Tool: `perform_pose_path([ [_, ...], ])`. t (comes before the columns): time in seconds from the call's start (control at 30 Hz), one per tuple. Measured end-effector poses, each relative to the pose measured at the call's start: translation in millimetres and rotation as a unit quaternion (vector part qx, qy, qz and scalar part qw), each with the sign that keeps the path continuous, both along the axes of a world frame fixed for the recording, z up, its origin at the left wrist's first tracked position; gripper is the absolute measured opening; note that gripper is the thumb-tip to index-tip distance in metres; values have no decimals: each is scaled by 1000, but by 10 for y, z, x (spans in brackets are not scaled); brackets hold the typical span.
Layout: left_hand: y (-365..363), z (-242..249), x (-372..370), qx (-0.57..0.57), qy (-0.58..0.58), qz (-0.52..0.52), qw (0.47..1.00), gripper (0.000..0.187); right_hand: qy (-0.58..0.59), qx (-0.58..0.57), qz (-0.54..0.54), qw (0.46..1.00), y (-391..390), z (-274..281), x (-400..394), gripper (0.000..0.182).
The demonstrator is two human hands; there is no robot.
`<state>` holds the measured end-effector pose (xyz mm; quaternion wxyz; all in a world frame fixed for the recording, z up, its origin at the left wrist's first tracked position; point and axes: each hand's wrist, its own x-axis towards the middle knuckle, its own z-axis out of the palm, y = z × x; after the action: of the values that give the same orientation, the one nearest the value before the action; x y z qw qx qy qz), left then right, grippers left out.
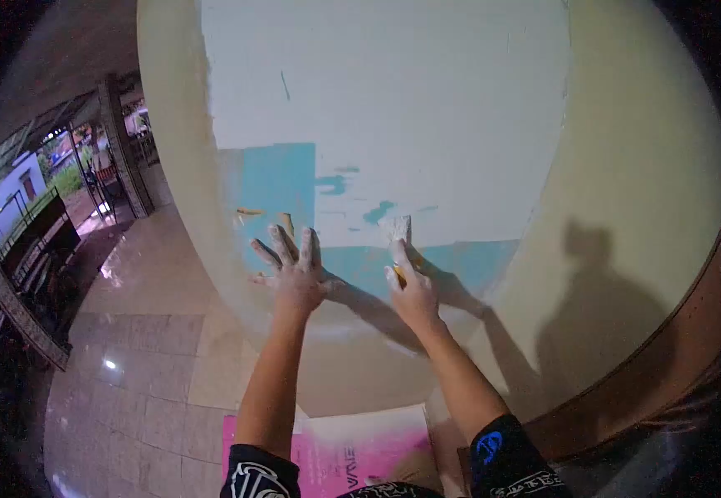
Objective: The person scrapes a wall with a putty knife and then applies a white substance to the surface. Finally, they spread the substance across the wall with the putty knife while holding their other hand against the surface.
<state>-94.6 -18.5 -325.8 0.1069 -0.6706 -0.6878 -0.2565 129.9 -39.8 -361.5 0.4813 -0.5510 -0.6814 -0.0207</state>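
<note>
My right hand is closed around the yellow handle of a putty knife, whose whitish, coated blade lies at the wall. Index finger stretched along the tool, it works near the lower edge of a white coated area. To its left, my left hand is spread against the wall with nothing in it, its fingers dusted white. Blue-green paint shows around the left hand and in a strip below the white. Small blue-green streaks break through the white near the blade.
Cream wall surrounds the patch, with my shadow on its right side. A pink and white printed sheet lies below at my feet. Tiled floor stretches left towards a pillar and an open outdoor area. A brown ledge runs along the lower right.
</note>
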Motion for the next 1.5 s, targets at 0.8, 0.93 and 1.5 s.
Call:
perform_pose_path([
  [0.8, -53, 487, -636, 118, 92, 5, 989, 139, -128, 41, -36, 990, 79, -308, 482, 59],
  [0.93, 50, 397, -655, 167, 107, 14, 980, 130, -122, -61, -51, 989, -74, 263, 199, 61],
  [1.5, -113, 568, -549, 55, 37, 13, 998, 124, -61, 46, -33, 997, 28, -64, 161, 58],
])
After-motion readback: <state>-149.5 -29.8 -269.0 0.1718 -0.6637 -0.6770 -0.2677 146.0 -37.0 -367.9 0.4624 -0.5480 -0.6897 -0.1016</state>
